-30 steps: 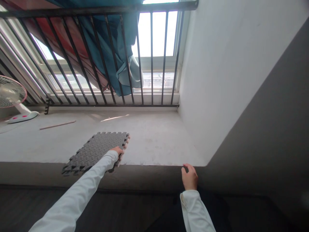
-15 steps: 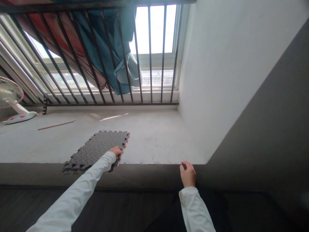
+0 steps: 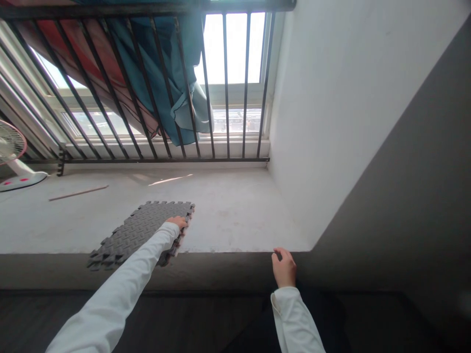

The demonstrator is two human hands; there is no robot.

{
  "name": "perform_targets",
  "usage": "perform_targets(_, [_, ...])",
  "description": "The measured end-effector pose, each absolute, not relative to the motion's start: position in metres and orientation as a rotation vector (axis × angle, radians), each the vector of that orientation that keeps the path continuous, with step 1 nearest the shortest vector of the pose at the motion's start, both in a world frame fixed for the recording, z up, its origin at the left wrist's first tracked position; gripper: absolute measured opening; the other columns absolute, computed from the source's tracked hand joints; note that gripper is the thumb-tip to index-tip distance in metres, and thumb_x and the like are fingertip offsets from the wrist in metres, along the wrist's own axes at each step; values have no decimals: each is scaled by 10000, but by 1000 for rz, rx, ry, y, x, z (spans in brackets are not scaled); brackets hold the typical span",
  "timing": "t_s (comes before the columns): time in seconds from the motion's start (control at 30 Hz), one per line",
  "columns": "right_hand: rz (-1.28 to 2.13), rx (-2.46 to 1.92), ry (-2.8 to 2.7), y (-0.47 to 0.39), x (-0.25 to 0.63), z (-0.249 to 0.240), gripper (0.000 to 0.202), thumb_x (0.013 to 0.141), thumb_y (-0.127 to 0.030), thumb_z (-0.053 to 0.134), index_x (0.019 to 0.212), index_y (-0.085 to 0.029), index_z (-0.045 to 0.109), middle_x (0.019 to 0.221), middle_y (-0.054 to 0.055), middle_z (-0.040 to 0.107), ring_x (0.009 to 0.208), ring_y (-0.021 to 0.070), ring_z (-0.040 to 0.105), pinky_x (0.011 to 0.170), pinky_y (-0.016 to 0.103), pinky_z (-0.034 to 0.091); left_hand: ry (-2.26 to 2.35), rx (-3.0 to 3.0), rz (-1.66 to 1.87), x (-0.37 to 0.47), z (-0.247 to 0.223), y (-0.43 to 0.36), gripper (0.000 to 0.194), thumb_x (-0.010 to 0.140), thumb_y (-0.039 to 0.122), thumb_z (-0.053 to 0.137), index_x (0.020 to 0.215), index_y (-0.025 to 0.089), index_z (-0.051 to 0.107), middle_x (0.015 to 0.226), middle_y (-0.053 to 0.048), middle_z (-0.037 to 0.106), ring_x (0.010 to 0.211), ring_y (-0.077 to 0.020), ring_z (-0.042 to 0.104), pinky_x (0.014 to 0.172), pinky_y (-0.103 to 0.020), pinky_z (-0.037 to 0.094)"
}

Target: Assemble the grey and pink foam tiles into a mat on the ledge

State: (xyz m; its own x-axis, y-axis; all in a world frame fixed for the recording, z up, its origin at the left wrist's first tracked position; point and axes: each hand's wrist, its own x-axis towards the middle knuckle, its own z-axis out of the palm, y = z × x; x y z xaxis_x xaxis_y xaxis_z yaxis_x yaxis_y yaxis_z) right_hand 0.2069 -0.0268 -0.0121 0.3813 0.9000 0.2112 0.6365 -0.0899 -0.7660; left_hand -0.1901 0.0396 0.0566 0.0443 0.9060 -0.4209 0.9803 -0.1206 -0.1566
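A grey interlocking foam mat (image 3: 142, 225) with a raised tread pattern and toothed edges lies on the white ledge, its near end jutting past the ledge's front edge. Pinkish material shows under its right side; I cannot tell how many layers there are. My left hand (image 3: 178, 222) is closed over the mat's right edge, with the fingertips partly hidden. To the right, my right hand (image 3: 283, 267) hovers by the front edge of the ledge. Its fingers are loosely curled, the thumb stands apart, and nothing is in it.
The white ledge (image 3: 235, 215) ends at a wall (image 3: 316, 108) on the right. Behind it run dark railing bars (image 3: 226, 98) before a window with a hanging blue and red cloth (image 3: 154, 78). A thin stick (image 3: 79, 192) and a fan (image 3: 22, 171) are at the left.
My left hand has slid a little away from me along the mat's right edge. The view has shifted slightly; mat and right hand stay nearly the same.
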Motion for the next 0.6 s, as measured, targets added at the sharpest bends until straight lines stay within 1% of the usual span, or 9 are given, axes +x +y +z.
perform_targets(0.17, [405, -1849, -1347, -29, 208, -9, 266, 658, -243, 414, 774, -170, 642, 913, 92, 648, 874, 219, 576, 787, 323, 418, 1982, 2168, -649, -183, 62, 31, 337, 665, 95, 534, 974, 198, 621, 1156, -75, 561, 1084, -226, 456, 867, -362, 401])
perform_targets(0.3, [445, -1876, -1372, -28, 208, -7, 275, 670, -238, 415, 805, -161, 642, 934, 94, 645, 895, 217, 574, 793, 317, 414, 1971, 2151, -648, -188, 60, 33, 273, 679, 147, 553, 938, 154, 635, 1135, -94, 568, 1054, -229, 458, 860, -358, 396])
perform_targets(0.37, [462, -1896, -1379, -28, 207, -6, 282, 675, -235, 415, 822, -155, 643, 947, 97, 642, 906, 220, 572, 802, 316, 410, 1975, 2126, -628, -191, 56, 35, 261, 673, 168, 563, 923, 158, 641, 1130, -93, 570, 1043, -229, 466, 859, -357, 396])
perform_targets(0.43, [474, -1910, -1383, -27, 206, -4, 288, 679, -230, 415, 835, -148, 643, 959, 103, 640, 919, 225, 569, 811, 318, 405, 1987, 2098, -586, -192, 53, 36, 254, 648, 152, 575, 890, 174, 649, 1119, -83, 575, 1025, -223, 484, 858, -351, 398])
perform_targets(0.6, [471, -1909, -1380, -28, 204, -2, 282, 677, -224, 420, 830, -150, 645, 954, 100, 643, 918, 223, 571, 811, 317, 406, 2091, 1998, -378, -188, 52, 36, 213, 562, 79, 581, 713, 207, 659, 1020, -45, 615, 968, -202, 533, 846, -328, 411])
